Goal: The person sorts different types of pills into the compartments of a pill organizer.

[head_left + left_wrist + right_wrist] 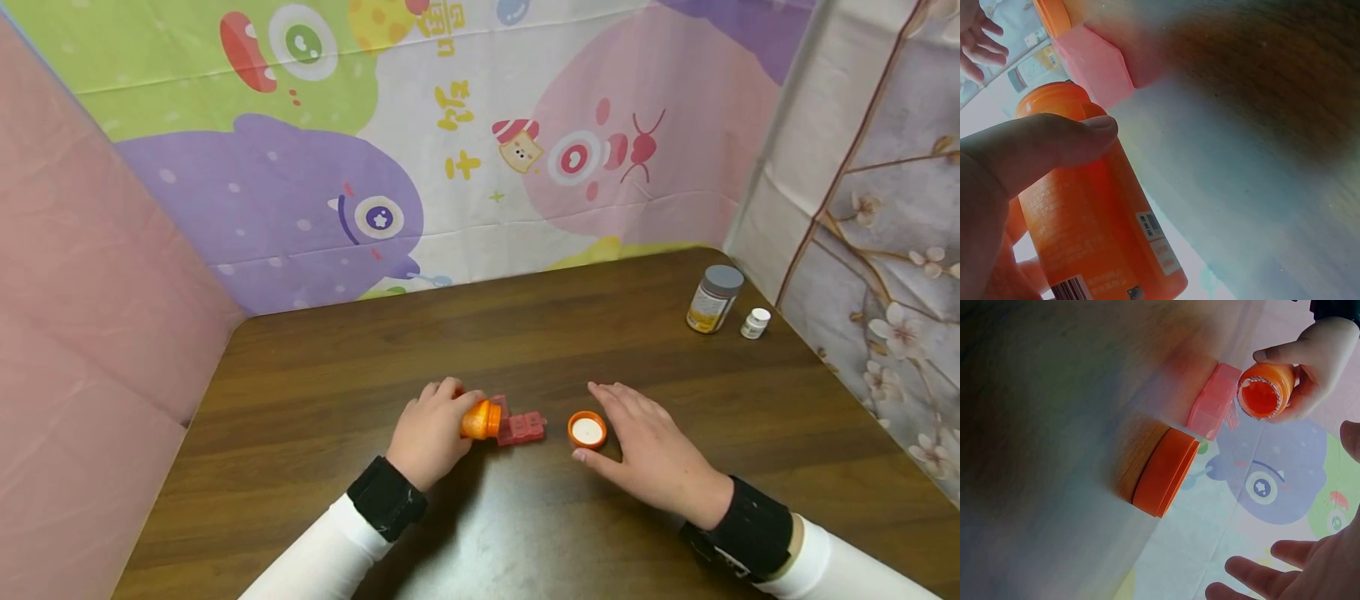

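In the head view my left hand [431, 429] grips an orange pill bottle [480, 419], tilted on its side with its mouth to the right. The left wrist view shows the thumb across the bottle [1085, 200] near its neck. Beside and partly behind the mouth lies a pink pill organizer [525, 427] with a raised lid. The bottle's uncovered mouth [1260, 398] faces the right wrist camera. An orange cap [587, 430] lies with its white inside up. My right hand [652, 446] is spread just right of the cap, holding nothing.
At the back right of the wooden table [360, 350] stand a grey-lidded jar [712, 302] and a small white bottle [755, 323]. A cartoon-patterned cloth [465, 225] hangs behind the table, with a pink cloth [90, 250] on the left and a floral one [892, 275] on the right.
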`<state>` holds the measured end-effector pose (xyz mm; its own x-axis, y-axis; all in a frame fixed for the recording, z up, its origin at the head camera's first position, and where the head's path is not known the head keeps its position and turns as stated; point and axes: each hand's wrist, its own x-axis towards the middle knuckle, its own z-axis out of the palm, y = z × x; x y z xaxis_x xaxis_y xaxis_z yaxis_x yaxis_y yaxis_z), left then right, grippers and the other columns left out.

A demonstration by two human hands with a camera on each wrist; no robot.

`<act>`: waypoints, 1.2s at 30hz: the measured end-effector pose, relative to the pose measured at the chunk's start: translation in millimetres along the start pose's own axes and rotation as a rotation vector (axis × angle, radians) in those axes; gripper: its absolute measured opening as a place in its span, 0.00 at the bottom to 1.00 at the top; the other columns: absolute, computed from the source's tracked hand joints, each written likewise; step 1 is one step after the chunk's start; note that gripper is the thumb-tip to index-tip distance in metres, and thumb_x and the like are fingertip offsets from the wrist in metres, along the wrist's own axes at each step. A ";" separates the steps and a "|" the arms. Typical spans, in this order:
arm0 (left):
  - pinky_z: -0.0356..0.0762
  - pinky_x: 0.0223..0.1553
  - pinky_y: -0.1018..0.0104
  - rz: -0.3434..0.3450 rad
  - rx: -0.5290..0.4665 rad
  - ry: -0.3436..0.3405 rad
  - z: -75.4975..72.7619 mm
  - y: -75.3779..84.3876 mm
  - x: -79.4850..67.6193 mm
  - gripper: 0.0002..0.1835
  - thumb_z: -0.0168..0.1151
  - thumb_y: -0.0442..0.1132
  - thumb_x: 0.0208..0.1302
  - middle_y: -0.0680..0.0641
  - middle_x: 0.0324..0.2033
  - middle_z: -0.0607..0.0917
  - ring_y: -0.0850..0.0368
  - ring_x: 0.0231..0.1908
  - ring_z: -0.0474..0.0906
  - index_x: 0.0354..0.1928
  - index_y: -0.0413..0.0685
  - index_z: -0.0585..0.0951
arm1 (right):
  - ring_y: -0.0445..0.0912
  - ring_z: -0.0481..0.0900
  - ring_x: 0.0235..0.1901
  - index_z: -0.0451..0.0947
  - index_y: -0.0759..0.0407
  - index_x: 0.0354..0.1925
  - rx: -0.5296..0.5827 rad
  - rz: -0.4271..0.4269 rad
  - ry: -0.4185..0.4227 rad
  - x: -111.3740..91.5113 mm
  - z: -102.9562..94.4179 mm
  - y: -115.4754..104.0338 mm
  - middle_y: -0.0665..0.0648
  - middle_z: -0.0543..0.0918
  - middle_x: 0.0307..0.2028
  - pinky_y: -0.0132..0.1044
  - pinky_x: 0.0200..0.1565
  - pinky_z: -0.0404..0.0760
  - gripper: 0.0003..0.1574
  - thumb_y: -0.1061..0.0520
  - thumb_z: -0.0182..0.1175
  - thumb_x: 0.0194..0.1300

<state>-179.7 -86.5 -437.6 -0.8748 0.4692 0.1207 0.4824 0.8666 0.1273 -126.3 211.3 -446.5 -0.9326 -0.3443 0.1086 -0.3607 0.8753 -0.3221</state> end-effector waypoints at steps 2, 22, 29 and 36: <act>0.77 0.43 0.50 0.010 0.011 0.005 -0.5 0.6 0.4 0.32 0.79 0.44 0.43 0.48 0.47 0.77 0.49 0.46 0.69 0.55 0.60 0.80 | 0.54 0.54 0.66 0.55 0.59 0.72 -0.001 0.005 -0.007 -0.2 -0.3 -0.1 0.60 0.64 0.68 0.60 0.62 0.60 0.63 0.17 0.44 0.57; 0.75 0.45 0.49 0.094 0.140 0.055 0.4 4.4 4.2 0.28 0.75 0.42 0.47 0.47 0.48 0.77 0.48 0.50 0.68 0.55 0.62 0.81 | 0.55 0.55 0.66 0.56 0.59 0.72 0.014 0.013 -0.011 -0.7 1.1 -0.7 0.61 0.64 0.67 0.62 0.62 0.60 0.59 0.22 0.53 0.58; 0.74 0.45 0.50 0.105 0.158 0.066 1.3 5.6 4.8 0.27 0.73 0.40 0.48 0.48 0.48 0.77 0.49 0.51 0.67 0.55 0.62 0.81 | 0.56 0.55 0.66 0.57 0.59 0.72 0.023 0.006 -0.003 -1.0 1.8 -1.5 0.61 0.65 0.66 0.62 0.62 0.61 0.57 0.26 0.57 0.59; 0.74 0.45 0.49 0.128 0.181 0.083 2.1 6.5 5.3 0.27 0.72 0.39 0.49 0.47 0.49 0.78 0.48 0.51 0.67 0.55 0.62 0.81 | 0.55 0.55 0.66 0.57 0.58 0.72 0.025 -0.006 0.007 -1.6 2.6 -2.3 0.61 0.65 0.66 0.62 0.62 0.60 0.56 0.26 0.56 0.59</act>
<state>-181.3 -78.0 -438.2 -0.7965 0.5685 0.2060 0.5670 0.8205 -0.0724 -124.0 209.0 -448.4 -0.9303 -0.3476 0.1169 -0.3663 0.8643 -0.3446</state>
